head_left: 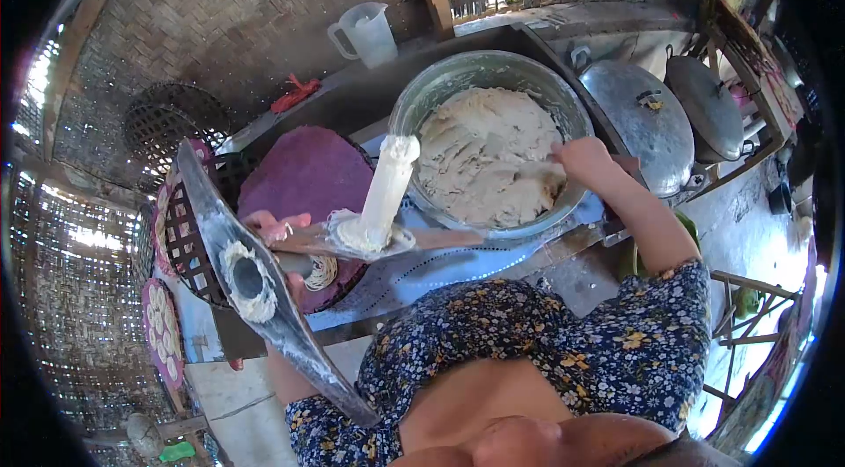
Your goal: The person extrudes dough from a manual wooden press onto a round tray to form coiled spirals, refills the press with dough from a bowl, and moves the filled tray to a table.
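My left hand, partly hidden behind a long wooden board, is closed around a wooden dough press. The press's board has a round hole ringed with pale dough. Beside it, the plunger is a dough-coated cylinder standing up from a wooden crossbar, whose left end is at my left hand. Thin dough strands show behind the board, over a round purple sheet. My right hand reaches over the right rim of a large metal basin, fingers curled into the pale dough.
A clear plastic jug and a red cord-like bundle are at the back. Lidded metal pots stand right of the basin. Black lattice baskets are at the left, near a purple tray of pale rounds.
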